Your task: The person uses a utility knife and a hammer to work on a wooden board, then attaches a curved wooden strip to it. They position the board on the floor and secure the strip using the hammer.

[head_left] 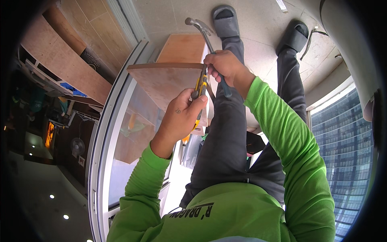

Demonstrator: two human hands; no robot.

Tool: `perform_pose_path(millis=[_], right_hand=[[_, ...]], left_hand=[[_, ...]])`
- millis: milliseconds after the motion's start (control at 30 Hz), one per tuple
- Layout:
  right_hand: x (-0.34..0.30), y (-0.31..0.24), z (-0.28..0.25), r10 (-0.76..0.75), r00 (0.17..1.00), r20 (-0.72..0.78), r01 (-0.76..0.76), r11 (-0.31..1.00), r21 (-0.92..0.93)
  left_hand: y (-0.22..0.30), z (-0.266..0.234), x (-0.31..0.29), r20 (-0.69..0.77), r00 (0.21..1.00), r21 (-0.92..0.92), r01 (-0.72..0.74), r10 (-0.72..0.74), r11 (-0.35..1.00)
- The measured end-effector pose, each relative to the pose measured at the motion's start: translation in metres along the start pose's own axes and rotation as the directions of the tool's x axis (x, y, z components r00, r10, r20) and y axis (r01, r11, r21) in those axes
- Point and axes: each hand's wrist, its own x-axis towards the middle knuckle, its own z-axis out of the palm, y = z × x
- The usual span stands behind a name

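Two hands are at work in the middle of the frame, both coming out of bright green sleeves. The right hand (223, 66), upper centre, has its grip closed around the handle of one hammer (205, 36). The hammer's long axis runs on a steep diagonal: the metal head points to the upper left, toward the top edge, and the handle end sticks out below the fist toward the lower right.

The left hand (181, 115), just below and to the left, has its grip wrapped around one yellow-and-black tool (200, 86). This tool stands nearly upright in the picture, its top end against the edge of the wooden board (165, 80), its lower end hidden in the fingers. What kind of tool it is, I cannot tell. The two hands are just beside each other, the tool between them.

One board fills the centre left, brown, its upper edge running across toward the right hand. A second wooden panel (181, 48) shows above it.

Two legs in dark trousers stretch up the frame, ending in two grey slippers (225, 20) on the pale floor (262, 24) near the top edge.
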Motion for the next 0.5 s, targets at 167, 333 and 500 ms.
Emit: perform_pose_path(millis=[167,333,500], right_hand=[[0.0006,-0.0002,0.0003,0.009,1.000,-0.009,-0.009,1.000,0.000],[0.0016,-0.0005,0.0002,0.016,1.000,0.002,-0.016,1.000,0.006],[0.0009,-0.0020,0.0010,0.028,1.000,-0.007,-0.028,1.000,-0.009]], left_hand=[[0.0000,0.0004,-0.0003,-0.007,1.000,0.002,-0.008,0.008,1.000],[0.0008,-0.0021,0.0008,0.007,1.000,0.024,-0.007,0.006,1.000],[0.0010,0.0000,-0.0003,-0.003,1.000,-0.011,0.012,-0.012,1.000]])
